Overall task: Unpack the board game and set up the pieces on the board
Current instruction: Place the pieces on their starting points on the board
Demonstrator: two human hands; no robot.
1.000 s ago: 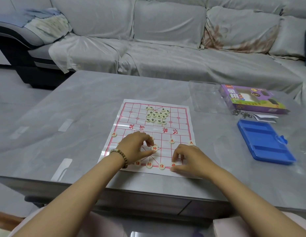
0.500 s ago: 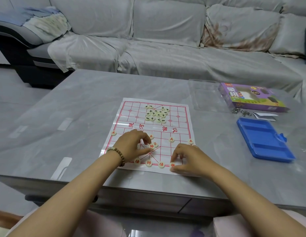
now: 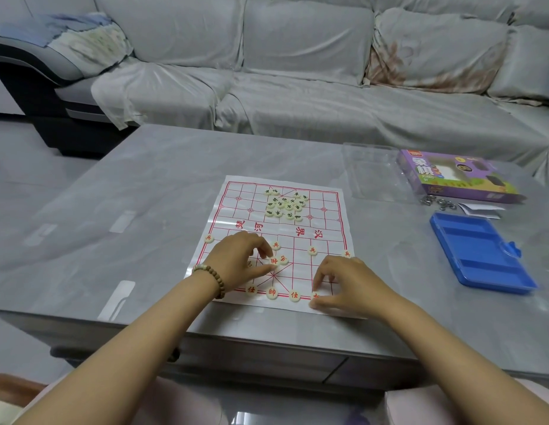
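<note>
A cloth-draped sofa [image 3: 297,87] is seen at 12 o'clock, behind the grey table [image 3: 144,210]. At the table's middle a paper board [image 3: 325,216] with a red grid is laid flat. At 3 o'clock of the board a blue tray [image 3: 481,256] is set, with a purple game box [image 3: 457,179] and a clear lid [image 3: 371,173] at 1 o'clock.

The left hand [image 3: 239,259], a bead bracelet [image 3: 210,279] on its wrist, is held curled over the board's near half. A loose red piece [image 3: 273,261] is pinched between its index tip and thumb at the hand's 3 o'clock, touching a second piece [image 3: 283,259] beside it. The right hand [image 3: 349,283] is curled at the board's 5 o'clock corner, and a back-row piece [image 3: 315,296] is pinched between its thumb and forefinger at the hand's 8 o'clock.

A heap of black-lettered pieces [image 3: 285,205] is left on the board's far half, well apart from both hands.
</note>
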